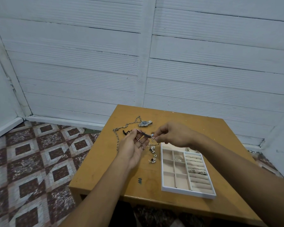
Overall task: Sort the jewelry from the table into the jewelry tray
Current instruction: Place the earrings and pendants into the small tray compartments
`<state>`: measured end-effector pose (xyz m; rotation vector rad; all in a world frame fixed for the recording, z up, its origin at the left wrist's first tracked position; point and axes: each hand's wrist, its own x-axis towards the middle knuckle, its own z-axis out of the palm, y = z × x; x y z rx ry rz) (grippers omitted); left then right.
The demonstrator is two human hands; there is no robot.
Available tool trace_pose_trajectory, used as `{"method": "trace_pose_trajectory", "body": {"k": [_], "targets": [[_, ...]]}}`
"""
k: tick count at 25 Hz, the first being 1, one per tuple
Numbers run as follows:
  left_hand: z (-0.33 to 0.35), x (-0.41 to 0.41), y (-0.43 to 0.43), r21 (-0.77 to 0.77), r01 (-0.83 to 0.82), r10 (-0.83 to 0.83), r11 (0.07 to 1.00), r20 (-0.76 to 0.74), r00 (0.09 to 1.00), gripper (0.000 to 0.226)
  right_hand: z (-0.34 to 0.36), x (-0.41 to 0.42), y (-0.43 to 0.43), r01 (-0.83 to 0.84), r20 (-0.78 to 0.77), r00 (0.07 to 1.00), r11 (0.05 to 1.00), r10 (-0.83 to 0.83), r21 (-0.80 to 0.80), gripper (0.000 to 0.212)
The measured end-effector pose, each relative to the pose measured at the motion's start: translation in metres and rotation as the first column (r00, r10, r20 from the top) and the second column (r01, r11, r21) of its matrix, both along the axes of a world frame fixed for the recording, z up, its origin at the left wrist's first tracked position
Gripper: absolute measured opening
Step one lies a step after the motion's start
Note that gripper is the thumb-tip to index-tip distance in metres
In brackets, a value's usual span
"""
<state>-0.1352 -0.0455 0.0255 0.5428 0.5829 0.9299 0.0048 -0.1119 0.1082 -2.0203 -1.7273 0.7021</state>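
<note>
Rose-gold chain [144,133] pinched between left hand [133,149] and right hand [172,134]; tray [187,192] holds some rings [196,171], while watch [144,123], long necklace [117,141], earrings [152,149] lie unsorted on table [105,169].

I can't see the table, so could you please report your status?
Left hand and right hand hold bracelet above table. Tray partly filled. Watch and small pieces unsorted.

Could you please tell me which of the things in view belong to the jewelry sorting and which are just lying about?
Part of the job: bracelet, pinched between left hand and right hand; watch, long chain, pearl piece and small charms on the table; jewelry tray with rings in it.

Just lying about: hash mark, patterned floor, white wall.
</note>
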Motion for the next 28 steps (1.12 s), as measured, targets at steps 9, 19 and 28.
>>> {"method": "trace_pose_trajectory", "body": {"k": [9, 19, 28], "targets": [[0.017, 0.017, -0.004, 0.026, 0.072, -0.075, 0.997, 0.105, 0.992, 0.028, -0.024, 0.013, -0.022, -0.007, -0.168, 0.986, 0.992, -0.015, -0.129, 0.018], [0.007, 0.024, -0.009, -0.089, 0.110, -0.114, 0.990, -0.036, 0.993, 0.025, -0.012, 0.048, -0.064, 0.006, -0.260, 0.964, 0.979, -0.061, -0.205, 0.020], [0.001, 0.043, -0.024, -0.114, 0.174, -0.189, 0.978, -0.134, 0.973, 0.026, 0.005, 0.042, -0.064, -0.016, 0.121, 0.992, 0.977, 0.043, -0.214, 0.009]]}}
